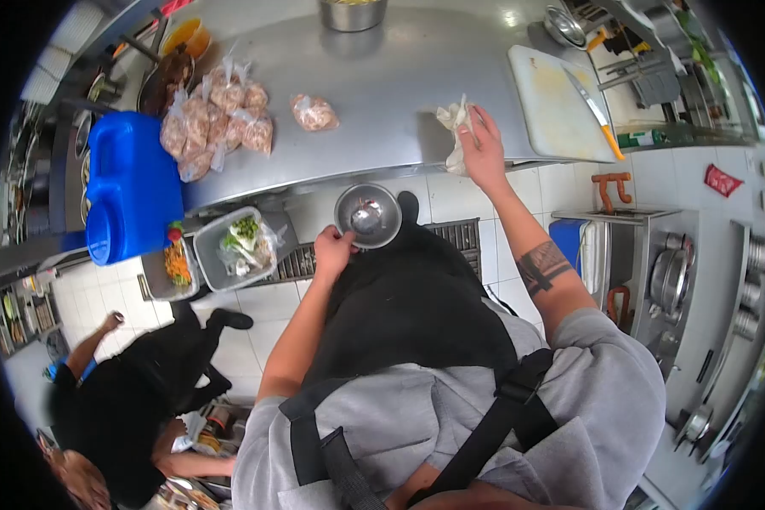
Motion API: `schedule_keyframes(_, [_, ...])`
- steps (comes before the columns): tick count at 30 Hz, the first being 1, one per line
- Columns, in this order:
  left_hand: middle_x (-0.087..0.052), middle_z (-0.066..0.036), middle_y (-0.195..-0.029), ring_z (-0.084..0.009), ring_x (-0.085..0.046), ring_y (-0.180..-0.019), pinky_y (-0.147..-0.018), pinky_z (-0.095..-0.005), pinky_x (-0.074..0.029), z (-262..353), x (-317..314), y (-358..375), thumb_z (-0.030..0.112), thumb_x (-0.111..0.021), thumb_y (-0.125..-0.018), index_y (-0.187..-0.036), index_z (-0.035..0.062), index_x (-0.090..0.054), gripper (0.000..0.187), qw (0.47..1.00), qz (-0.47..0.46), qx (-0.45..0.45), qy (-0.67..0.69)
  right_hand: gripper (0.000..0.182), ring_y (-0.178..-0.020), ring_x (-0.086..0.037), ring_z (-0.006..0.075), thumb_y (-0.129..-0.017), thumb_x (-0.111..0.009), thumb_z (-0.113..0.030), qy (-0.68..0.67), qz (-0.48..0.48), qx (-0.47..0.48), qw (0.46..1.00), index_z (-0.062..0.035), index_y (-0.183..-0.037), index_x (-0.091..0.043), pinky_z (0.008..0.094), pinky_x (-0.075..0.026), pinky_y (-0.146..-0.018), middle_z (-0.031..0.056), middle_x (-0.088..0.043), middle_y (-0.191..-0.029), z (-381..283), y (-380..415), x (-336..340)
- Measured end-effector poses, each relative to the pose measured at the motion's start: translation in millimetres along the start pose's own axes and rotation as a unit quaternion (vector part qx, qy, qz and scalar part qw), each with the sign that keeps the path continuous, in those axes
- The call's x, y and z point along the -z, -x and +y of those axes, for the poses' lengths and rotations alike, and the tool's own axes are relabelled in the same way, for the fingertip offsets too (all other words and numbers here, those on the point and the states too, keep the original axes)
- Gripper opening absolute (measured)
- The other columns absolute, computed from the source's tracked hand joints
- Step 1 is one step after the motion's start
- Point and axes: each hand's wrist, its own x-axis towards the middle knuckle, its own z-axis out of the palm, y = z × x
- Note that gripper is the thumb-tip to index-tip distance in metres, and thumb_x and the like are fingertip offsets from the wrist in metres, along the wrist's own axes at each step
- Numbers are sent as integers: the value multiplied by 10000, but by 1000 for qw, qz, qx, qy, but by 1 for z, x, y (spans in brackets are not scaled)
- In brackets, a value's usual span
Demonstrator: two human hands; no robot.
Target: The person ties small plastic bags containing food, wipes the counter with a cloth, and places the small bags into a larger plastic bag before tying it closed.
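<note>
My left hand (335, 250) grips the rim of a small metal bowl (368, 215), held in front of my apron just off the counter's near edge. The inside of the bowl shines and looks bare but for reflections. My right hand (482, 144) is closed on a crumpled whitish cloth (456, 127) over the counter's front edge. To the right of that hand lies a white cutting board (557, 106) with an orange-handled knife (597, 115) on it. A single tied plastic bag of pinkish food (314, 112) rests on the steel counter (382, 93) between both hands.
Several more filled bags (217, 119) are heaped at the left beside a blue jug (132, 183). Below it stand grey bins (238, 251) with vegetable scraps. A metal pot (353, 14) sits at the back. Another person (136, 382) in black is at the lower left.
</note>
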Motion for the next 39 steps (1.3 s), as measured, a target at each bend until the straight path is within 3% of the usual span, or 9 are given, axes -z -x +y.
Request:
schedule_keyframes(2, [-664,-128,-653,-217,-741,-632,-527,-332,-527,2,3,6,139,-711,-851,-727,-8,-546,253,1000,-5,1,11,446,-1390,-457,346,-1021,-580,-263,142,41,45,988,-21,-1396,-580,466,-377,-1152,206,-478,-1512,28,2,-10])
schedule_keyframes(4, [-657,-126,-657,-211,-735,-628,-528,-334,-533,-3,3,7,124,-702,-848,-724,-16,-550,242,1000,-7,9,27,552,-1471,-346,377,-1044,-483,-350,293,-99,129,942,-57,-1511,-446,542,-301,-1195,225,-365,-1591,54,3,-24])
schedule_keyframes(16, [-709,-142,-734,-214,-708,-637,-598,-356,-552,17,-13,11,160,-707,-861,-941,-63,-685,238,997,7,40,-63,620,-1553,-205,341,-1076,-309,-349,382,-38,-80,920,-18,-1598,-247,504,-187,-1255,180,-259,-1664,138,-239,-59])
schedule_keyframes(21, [-711,-157,-739,-227,-710,-673,-645,-363,-540,24,-36,24,204,-713,-861,-910,-51,-678,263,989,59,86,-100,599,-1553,-218,322,-1074,-315,-308,363,-113,60,923,-13,-1593,-266,472,-211,-1251,175,-266,-1665,122,-344,-120])
schedule_keyframes(23, [-727,-177,-795,-229,-705,-729,-670,-365,-523,38,-45,25,218,-723,-847,-919,-42,-683,273,988,67,107,-93,550,-1496,-328,339,-1046,-393,-285,334,-96,211,914,22,-1503,-401,480,-291,-1211,197,-362,-1602,127,-343,-157])
schedule_keyframes(25, [-727,-182,-805,-233,-698,-731,-673,-366,-518,36,-55,18,210,-722,-843,-927,-40,-687,267,988,69,105,-88,517,-1398,-458,353,-1018,-437,-266,269,-222,201,916,9,-1455,-465,479,-357,-1162,198,-479,-1508,69,-300,-132])
schedule_keyframes(31, [-725,-179,-795,-237,-693,-713,-666,-380,-517,0,-79,-32,192,-718,-830,-934,-38,-696,254,998,2,36,-50,456,-1373,-489,302,-964,-539,-146,116,-199,387,893,-54,-1410,-545,458,-336,-1195,120,-532,-1481,44,-98,-94])
schedule_keyframes(36, [-681,-183,-724,-216,-648,-641,-621,-412,-509,22,-106,-51,195,-724,-844,-854,-38,-662,241,996,-37,-16,-84,500,-1298,-532,282,-819,-599,-14,-39,-391,136,910,-75,-1313,-644,396,-444,-1102,101,-628,-1372,52,-18,4])
schedule_keyframes(39, [-670,-185,-707,-235,-653,-635,-609,-414,-509,7,-140,-67,206,-733,-833,-811,-29,-642,253,995,-79,-56,-33,298,-1103,-635,242,-920,-568,-6,-166,-240,-104,951,-27,-1191,-688,387,-508,-987,110,-706,-1180,78,-6,44])
